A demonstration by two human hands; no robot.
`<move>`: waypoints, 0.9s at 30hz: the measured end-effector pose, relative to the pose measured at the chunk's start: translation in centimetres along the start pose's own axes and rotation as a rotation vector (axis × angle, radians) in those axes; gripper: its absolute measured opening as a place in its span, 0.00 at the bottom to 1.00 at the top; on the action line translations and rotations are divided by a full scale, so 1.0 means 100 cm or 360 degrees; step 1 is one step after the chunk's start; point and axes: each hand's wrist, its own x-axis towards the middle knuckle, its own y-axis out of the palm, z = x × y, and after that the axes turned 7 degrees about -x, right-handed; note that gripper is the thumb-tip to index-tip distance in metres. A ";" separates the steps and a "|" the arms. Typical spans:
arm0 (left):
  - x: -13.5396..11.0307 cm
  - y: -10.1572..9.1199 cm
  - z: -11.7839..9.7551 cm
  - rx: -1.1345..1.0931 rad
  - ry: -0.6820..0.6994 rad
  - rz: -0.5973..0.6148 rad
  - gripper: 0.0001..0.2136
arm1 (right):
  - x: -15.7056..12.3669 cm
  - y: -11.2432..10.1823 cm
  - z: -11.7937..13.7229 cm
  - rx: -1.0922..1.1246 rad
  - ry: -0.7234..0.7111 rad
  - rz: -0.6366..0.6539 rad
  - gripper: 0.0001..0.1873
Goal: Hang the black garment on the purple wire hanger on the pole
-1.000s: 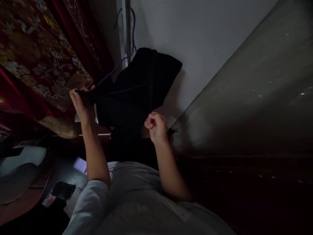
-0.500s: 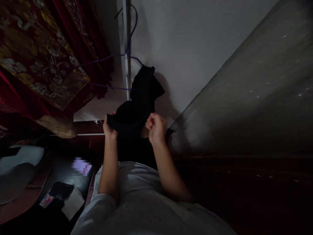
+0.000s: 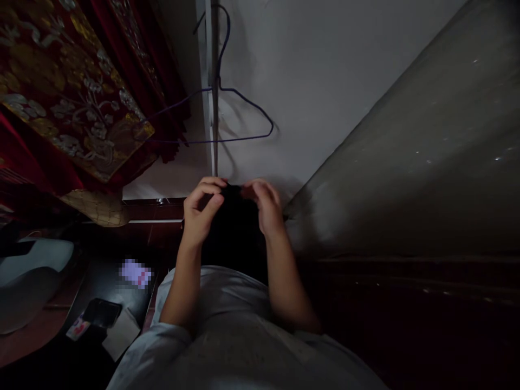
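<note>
Gathering at the top edge of the black cloth (image 3: 232,211), my two hands face each other in front of my waist. The cloth lies right between them, so neither one is clearly nearer. Its long axis seems to run from my fingertips back toward my body, where it merges with the dark area above my lap; I can't tell where its lower end stops.

My left hand (image 3: 202,210) is bent nearly closed, thumb close to the fingertips, and seems to pinch the cloth's upper left corner. My right hand (image 3: 266,205) is half curled at the upper right side, its fingertips blurred against the black, so I can't tell whether it grips the cloth or only touches it.

Beyond my hands and apart from the cloth, the hanger (image 3: 244,139) hangs at the pole (image 3: 209,65), bare. Its bottom bar runs crosswise, left to right, with the left end in front of the red curtain (image 3: 152,70) and the right end against the wall (image 3: 309,81). The middle of that bar sits nearer my left hand.
</note>
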 end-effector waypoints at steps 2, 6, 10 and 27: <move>-0.001 0.008 -0.010 0.0174 0.0029 0.0053 0.11 | -0.006 0.004 0.006 -0.0100 0.0050 0.0492 0.29; 0.005 0.011 -0.028 0.0448 0.0045 0.0079 0.08 | -0.012 0.017 0.019 -0.0300 -0.0241 0.0860 0.26; 0.020 -0.009 -0.030 0.0272 -0.0238 0.0183 0.14 | -0.007 0.027 0.035 -0.0556 -0.0140 0.1178 0.15; 0.053 -0.107 -0.057 0.1139 -0.0824 0.0546 0.09 | 0.072 -0.018 0.122 -0.0596 -0.0699 0.0336 0.14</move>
